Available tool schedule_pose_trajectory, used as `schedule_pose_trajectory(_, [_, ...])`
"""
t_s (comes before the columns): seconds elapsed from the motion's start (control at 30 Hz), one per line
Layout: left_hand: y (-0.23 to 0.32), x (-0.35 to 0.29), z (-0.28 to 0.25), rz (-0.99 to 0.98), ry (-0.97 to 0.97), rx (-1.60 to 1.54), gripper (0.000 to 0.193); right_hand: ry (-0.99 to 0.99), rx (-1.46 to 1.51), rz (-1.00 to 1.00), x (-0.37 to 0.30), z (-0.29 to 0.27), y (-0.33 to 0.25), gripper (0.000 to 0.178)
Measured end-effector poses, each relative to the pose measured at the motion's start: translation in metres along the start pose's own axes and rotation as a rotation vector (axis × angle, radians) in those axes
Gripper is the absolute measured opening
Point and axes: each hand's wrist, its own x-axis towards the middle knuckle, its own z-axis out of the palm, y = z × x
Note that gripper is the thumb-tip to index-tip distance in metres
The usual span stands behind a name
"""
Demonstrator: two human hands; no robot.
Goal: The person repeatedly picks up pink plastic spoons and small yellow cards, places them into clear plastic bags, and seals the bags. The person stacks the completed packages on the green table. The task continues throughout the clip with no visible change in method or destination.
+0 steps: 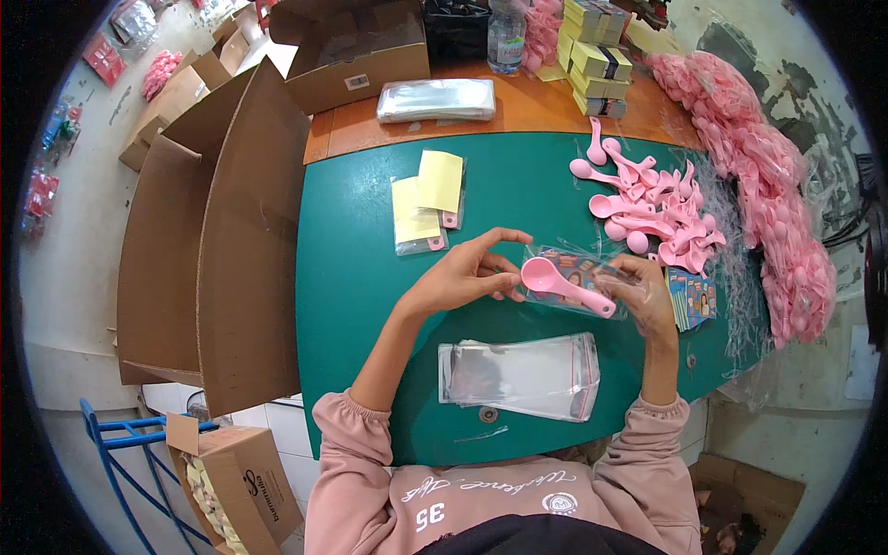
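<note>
A pink measuring spoon (566, 289) lies over a colourful printed card (578, 268) with a clear plastic bag (546, 252) around them, above the middle of the table. My right hand (640, 289) grips the bag's right end, by the spoon's handle. At the bag's left edge, beside the spoon's bowl, my left hand (470, 275) pinches with thumb and lower fingers, its index finger raised. Directly below, a stack of clear flat bags (518, 375) rests on the green tabletop (370, 314). More printed cards (692, 298) lie next to my right hand.
Loose pink spoons (657, 208) are heaped at the right, near long bags of spoons (768, 185). Filled packets with yellow cards (428, 199) lie left of centre. Yellow card bundles (597, 60), a bottle (506, 37) and a bag pack (435, 100) stand behind. Cardboard boxes (250, 213) border the left.
</note>
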Motion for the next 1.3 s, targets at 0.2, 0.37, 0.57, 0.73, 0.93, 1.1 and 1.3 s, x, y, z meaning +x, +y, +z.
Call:
schedule_pose_trajectory(0.2, [-0.027, 0.000, 0.032, 0.015, 0.414, 0.067, 0.046, 0.234, -0.464, -0.212, 0.015, 0.019, -0.012, 0.029])
schedule_pose_trajectory(0.37, [-0.020, -0.017, 0.042, -0.190, 0.214, -0.506, 0.061, -0.222, -0.759, -0.616, -0.012, 0.050, -0.022, 0.042])
schedule_pose_trajectory(0.57, [-0.038, -0.016, 0.039, -0.121, 0.253, -0.286, 0.053, -0.104, -0.856, -0.510, -0.006, 0.063, -0.006, 0.028])
schedule_pose_trajectory(0.73, [-0.030, -0.015, 0.042, -0.127, 0.295, -0.131, 0.049, -0.186, -0.847, -0.525, 0.021, 0.063, 0.009, 0.023])
schedule_pose_trajectory(0.93, [-0.023, -0.021, 0.035, -0.132, 0.361, 0.122, 0.045, -0.258, -0.885, -0.531, 0.029, 0.066, 0.014, 0.018])
schedule_pose_trajectory(1.1, [-0.025, -0.020, 0.033, -0.126, 0.378, 0.130, 0.042, -0.296, -0.833, -0.500, 0.035, 0.069, 0.023, 0.014])
schedule_pose_trajectory(1.3, [-0.026, -0.014, 0.033, -0.110, 0.420, 0.153, 0.025, -0.210, -0.945, -0.633, 0.025, 0.076, 0.019, 0.014])
